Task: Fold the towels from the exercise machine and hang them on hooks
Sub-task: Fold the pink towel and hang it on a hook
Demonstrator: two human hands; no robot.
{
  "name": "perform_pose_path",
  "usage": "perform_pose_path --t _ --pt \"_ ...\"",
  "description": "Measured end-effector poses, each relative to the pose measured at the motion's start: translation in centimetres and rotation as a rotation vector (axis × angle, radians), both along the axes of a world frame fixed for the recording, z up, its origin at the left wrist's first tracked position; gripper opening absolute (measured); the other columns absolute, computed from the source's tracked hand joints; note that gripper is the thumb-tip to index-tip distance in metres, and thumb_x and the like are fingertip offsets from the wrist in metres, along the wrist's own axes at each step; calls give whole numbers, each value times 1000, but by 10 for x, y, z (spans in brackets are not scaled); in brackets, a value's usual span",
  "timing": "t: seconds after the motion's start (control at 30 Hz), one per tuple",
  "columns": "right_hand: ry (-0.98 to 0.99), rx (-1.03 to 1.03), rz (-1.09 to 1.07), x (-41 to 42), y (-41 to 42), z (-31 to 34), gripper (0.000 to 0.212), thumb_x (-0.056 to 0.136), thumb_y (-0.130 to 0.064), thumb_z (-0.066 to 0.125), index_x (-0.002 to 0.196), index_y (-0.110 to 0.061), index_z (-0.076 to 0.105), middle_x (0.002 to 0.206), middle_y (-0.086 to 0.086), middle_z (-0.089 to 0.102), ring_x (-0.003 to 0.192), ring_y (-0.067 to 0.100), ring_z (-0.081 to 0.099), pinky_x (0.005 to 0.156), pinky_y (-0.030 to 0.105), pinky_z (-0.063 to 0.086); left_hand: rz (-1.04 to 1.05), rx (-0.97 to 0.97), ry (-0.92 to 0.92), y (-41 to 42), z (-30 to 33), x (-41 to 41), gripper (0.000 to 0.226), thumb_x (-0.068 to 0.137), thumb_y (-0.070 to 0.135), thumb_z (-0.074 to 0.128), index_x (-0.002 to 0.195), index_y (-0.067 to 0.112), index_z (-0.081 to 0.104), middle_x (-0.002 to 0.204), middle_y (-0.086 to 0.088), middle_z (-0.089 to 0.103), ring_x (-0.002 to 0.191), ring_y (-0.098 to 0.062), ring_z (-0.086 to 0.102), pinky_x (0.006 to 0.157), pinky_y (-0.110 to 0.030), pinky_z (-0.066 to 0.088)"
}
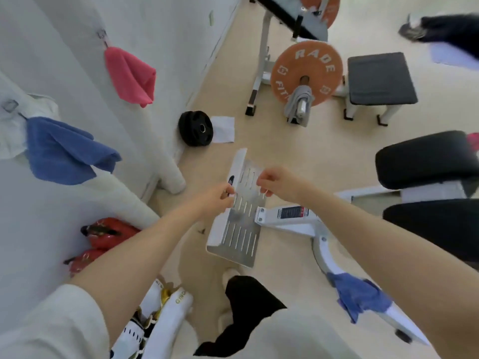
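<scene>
My left hand (225, 198) and my right hand (275, 183) are held out close together above the slotted metal footplate (239, 229) of the exercise machine. Both have their fingers curled, and I see no towel in either. A pink towel (131, 76) hangs from a wall hook (102, 35). A blue towel (64, 151) hangs from another hook (10, 106) over a white cloth (14, 130). A second blue towel (360, 294) lies crumpled on the machine's white frame at lower right. A grey towel (300, 98) is draped on the barbell's end.
A white towel (223, 129) lies on the floor beside a black weight plate (195, 128). An orange plate (307, 73), a dark bench (381, 79) and black pads (425, 159) stand ahead and right. Red gear (103, 234) sits by the wall. Another person's foot (412, 29) is top right.
</scene>
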State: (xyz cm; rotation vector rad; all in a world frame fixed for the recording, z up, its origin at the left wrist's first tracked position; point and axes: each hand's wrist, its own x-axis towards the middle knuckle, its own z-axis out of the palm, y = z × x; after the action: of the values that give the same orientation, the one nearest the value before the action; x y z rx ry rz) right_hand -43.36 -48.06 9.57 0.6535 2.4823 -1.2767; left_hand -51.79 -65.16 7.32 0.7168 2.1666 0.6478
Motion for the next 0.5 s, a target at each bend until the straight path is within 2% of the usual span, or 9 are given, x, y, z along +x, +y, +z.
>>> perform_pose_path --t 0.07,0.1,0.13,0.2,0.27,0.33,0.4,0.5 --pt "-33 -38 -190 58 23 -9 14 94 -14 48 94 -4 59 76 1 62 68 17 57 60 20 50 -130 -34 -2 26 -4 35 25 96 20 43 118 11 50 101 -9 62 89 -25 59 75 -31 48" --pt "-42 -48 -280 85 33 -14 17 93 -14 48 97 -3 60 79 4 63 68 17 57 62 21 50 -190 -45 -4 41 -5 54 26 96 21 43 119 11 50 103 -8 62 91 -24 60 79 -34 49" --pt "-46 -45 -354 113 42 -19 18 93 -14 48 98 -2 61 83 6 65 71 18 59 68 26 51 -240 -55 -5 56 -5 73 26 96 21 43 118 11 50 104 -7 62 92 -23 60 79 -33 50" --pt "-36 -43 -468 166 58 -26 20 92 -14 48 98 -3 63 86 8 67 74 19 59 79 35 51 -322 -50 -5 88 -5 117 25 96 20 43 118 11 51 104 -7 63 89 -20 56 69 -28 45" --pt "-22 -62 -553 219 74 -29 19 93 -15 47 96 -4 63 83 6 65 72 17 58 73 31 50 -383 -24 -38 120 -4 164 25 96 18 44 118 11 52 104 -9 64 87 -20 56 64 -23 43" --pt "-23 -41 -617 274 94 -29 18 93 -16 47 91 -7 62 81 3 64 72 17 59 64 24 47 -443 5 -61 150 -6 210 23 95 18 45 116 11 53 103 -9 64 86 -20 58 71 -25 47" --pt "-11 -22 -699 331 118 -27 18 93 -18 47 91 -8 62 85 4 67 73 16 60 66 26 47 -509 19 -67 180 -12 255 20 94 19 45 112 15 53 100 -7 64 87 -21 61 79 -32 49" --pt "18 -28 -825 424 153 -25 17 92 -18 48 93 -8 62 86 4 67 74 15 61 74 32 50 -575 15 -64 229 -22 331 26 93 19 44 117 15 53 96 0 64 85 -16 61 73 -27 46"
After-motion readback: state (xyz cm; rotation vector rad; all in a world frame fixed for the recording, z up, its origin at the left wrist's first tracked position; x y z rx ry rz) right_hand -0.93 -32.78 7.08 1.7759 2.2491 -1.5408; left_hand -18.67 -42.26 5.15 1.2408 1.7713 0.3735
